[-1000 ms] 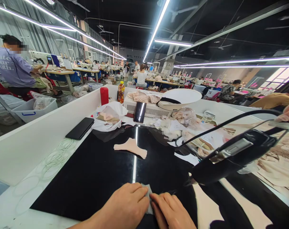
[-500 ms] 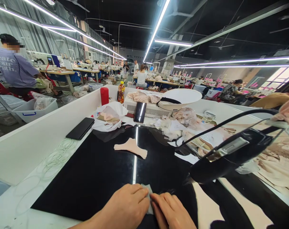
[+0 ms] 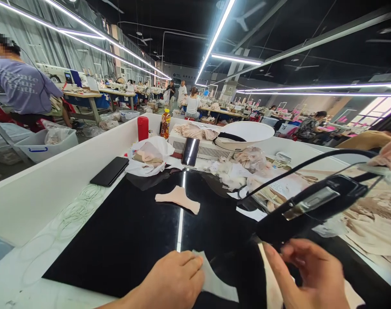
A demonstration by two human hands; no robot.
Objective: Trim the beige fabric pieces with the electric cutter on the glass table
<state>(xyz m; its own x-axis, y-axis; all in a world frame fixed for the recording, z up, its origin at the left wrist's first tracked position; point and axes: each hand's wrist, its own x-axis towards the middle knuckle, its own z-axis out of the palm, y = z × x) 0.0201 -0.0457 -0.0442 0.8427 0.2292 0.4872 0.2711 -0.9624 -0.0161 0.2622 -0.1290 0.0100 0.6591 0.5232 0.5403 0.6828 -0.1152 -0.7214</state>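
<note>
My left hand (image 3: 174, 277) has its fingers pressed together on one end of a pale grey curved fabric piece (image 3: 218, 282), which lies on a glossy black board (image 3: 124, 240). My right hand (image 3: 314, 272) is off to the right with thumb and fingers apart, holding nothing I can see. Its thumb tip is over the upper end of a beige cut piece (image 3: 270, 274), though I cannot tell whether they touch. Just above it hangs a black handheld device (image 3: 311, 210) with a cable. Farther up the board rests a beige curved fabric piece (image 3: 178, 198).
A dark phone (image 3: 189, 151) leans against a white vented box (image 3: 208, 146). Fabric in a white bag (image 3: 150, 161), a black case (image 3: 109, 171), a red container (image 3: 143, 128) and a drink bottle (image 3: 165, 124) stand around the board. Heaped beige fabric (image 3: 376, 223) is at right. Other people sit beyond the white partition (image 3: 69, 167).
My right hand has left the grey piece and moved right to beside the black device, its fingers spreading. More of the grey piece now shows. My left hand has stayed in place.
</note>
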